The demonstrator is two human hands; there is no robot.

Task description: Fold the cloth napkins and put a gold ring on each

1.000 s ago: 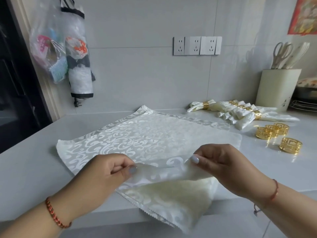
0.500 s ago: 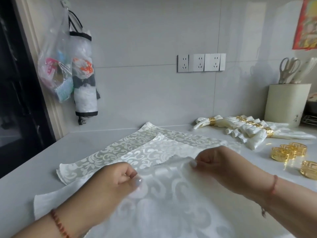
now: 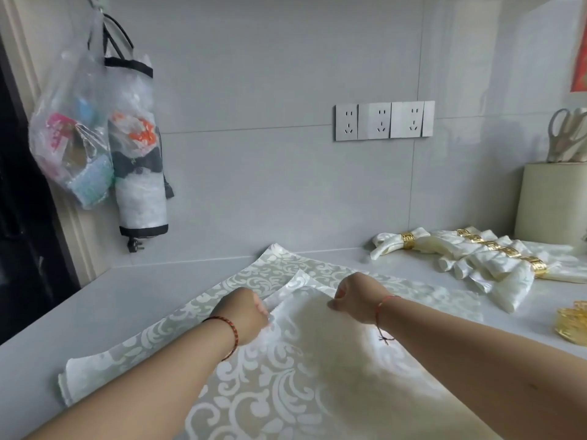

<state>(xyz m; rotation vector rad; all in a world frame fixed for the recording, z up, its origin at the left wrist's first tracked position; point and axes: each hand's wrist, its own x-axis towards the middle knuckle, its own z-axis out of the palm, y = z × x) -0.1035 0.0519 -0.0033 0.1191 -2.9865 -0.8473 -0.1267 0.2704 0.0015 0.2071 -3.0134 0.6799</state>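
A white damask napkin (image 3: 286, 369) lies spread on the grey counter (image 3: 143, 300), its near corner folded over toward the far corner. My left hand (image 3: 244, 312) pinches the folded flap at its left edge. My right hand (image 3: 355, 298) pinches the same flap near its tip, a little to the right. Both fists are curled with the cloth between fingers and thumb. At the right, several folded napkins with gold rings (image 3: 476, 258) lie in a heap. Loose gold rings (image 3: 571, 322) sit at the right edge, partly cut off.
A cream utensil holder (image 3: 552, 204) with scissors stands at the back right. Plastic bags (image 3: 95, 138) hang on the wall at the left. Wall sockets (image 3: 384, 120) sit above the counter. A dark opening lies at the far left.
Both hands have carried the napkin's near corner up and away from me, over the spread cloth toward its far corner. The camera has tilted upward.
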